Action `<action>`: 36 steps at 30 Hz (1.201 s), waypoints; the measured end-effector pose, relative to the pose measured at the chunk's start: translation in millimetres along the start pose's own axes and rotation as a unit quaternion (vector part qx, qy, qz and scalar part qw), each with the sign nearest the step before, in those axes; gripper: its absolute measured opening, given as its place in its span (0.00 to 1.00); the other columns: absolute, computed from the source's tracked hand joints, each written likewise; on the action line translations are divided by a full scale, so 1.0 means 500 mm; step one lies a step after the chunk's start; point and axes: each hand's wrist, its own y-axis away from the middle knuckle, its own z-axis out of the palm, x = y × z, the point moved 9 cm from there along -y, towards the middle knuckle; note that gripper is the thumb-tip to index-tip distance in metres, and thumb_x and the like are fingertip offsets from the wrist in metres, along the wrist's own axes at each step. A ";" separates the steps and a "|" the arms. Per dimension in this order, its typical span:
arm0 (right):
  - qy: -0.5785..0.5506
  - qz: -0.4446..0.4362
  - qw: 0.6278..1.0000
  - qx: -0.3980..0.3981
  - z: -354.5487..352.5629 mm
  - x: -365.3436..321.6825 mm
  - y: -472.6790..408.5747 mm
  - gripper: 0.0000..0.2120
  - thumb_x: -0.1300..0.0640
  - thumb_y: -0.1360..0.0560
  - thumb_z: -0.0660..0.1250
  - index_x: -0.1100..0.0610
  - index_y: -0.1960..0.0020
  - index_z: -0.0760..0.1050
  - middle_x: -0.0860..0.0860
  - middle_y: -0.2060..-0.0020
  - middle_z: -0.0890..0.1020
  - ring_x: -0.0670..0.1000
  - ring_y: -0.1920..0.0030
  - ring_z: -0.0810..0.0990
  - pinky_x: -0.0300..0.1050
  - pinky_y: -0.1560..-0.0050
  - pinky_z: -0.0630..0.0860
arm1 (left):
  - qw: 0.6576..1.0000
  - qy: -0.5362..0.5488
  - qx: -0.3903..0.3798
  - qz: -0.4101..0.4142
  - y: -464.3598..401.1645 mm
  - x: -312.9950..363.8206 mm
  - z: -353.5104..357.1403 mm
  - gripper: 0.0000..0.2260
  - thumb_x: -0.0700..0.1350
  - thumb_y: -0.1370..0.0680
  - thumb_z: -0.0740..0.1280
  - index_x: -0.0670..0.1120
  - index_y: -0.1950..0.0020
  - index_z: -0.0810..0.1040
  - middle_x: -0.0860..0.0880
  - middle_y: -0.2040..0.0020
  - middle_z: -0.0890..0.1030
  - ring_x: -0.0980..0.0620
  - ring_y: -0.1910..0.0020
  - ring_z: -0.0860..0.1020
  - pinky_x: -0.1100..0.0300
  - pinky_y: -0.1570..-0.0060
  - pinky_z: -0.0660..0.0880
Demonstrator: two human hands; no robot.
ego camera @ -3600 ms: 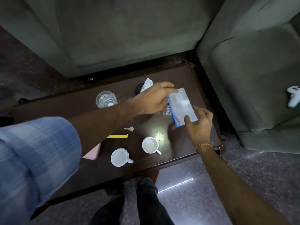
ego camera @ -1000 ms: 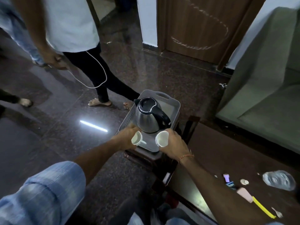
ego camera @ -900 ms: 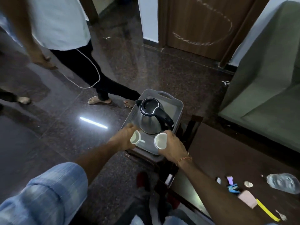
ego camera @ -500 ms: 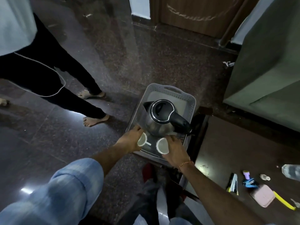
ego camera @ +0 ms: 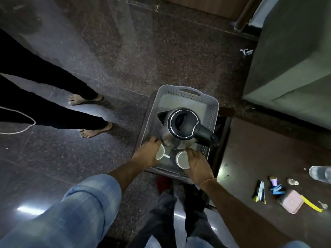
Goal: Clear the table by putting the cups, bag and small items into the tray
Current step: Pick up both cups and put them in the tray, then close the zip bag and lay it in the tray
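Observation:
A grey perforated tray (ego camera: 213,111) stands on a small stand left of the dark table (ego camera: 254,149). My left hand (ego camera: 147,154) grips a white cup (ego camera: 160,152) low over the tray's near end. My right hand (ego camera: 197,163) holds a second white cup (ego camera: 181,159) beside it, just inside the tray's near edge. On the table at the right lie a stapler (ego camera: 260,190), a blue clip (ego camera: 277,188), a purple-topped item (ego camera: 273,180), a pink case (ego camera: 291,203), a yellow strip (ego camera: 311,205) and a clear glass (ego camera: 321,174).
A steel kettle (ego camera: 180,133) with a black handle fills the middle of the tray, right behind both cups. Another person's bare feet (ego camera: 93,129) stand on the dark floor at the left. A green sofa (ego camera: 293,68) sits at the right.
Both hands have lowered the two cups into the tray's near end, close against the kettle. My view has tilted further down.

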 end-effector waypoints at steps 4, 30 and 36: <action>0.003 0.010 1.000 0.014 0.006 0.001 0.003 0.35 0.62 0.34 0.71 0.61 0.28 0.66 0.56 0.36 0.76 0.59 0.40 0.76 0.52 0.38 0.74 | 1.000 -0.004 -0.001 -0.002 -0.003 -0.003 0.004 0.29 0.44 0.31 0.75 0.43 0.32 0.70 0.44 0.37 0.70 0.41 0.42 0.77 0.49 0.41 0.75; -0.110 0.057 0.984 0.127 -0.143 0.103 0.203 0.38 0.50 0.32 0.73 0.58 0.27 0.62 0.55 0.33 0.71 0.58 0.34 0.70 0.48 0.33 0.69 | 0.965 -0.232 0.124 -0.008 0.120 0.174 -0.049 0.30 0.64 0.31 0.66 0.45 0.37 0.74 0.45 0.41 0.78 0.43 0.41 0.73 0.49 0.42 0.69; -0.133 0.100 0.967 0.192 -0.178 0.249 0.363 0.37 0.53 0.30 0.71 0.58 0.26 0.61 0.55 0.31 0.70 0.58 0.33 0.70 0.49 0.33 0.69 | 0.949 -0.263 0.094 0.146 0.115 0.460 0.004 0.27 0.62 0.27 0.63 0.46 0.35 0.71 0.46 0.38 0.75 0.44 0.38 0.71 0.49 0.38 0.66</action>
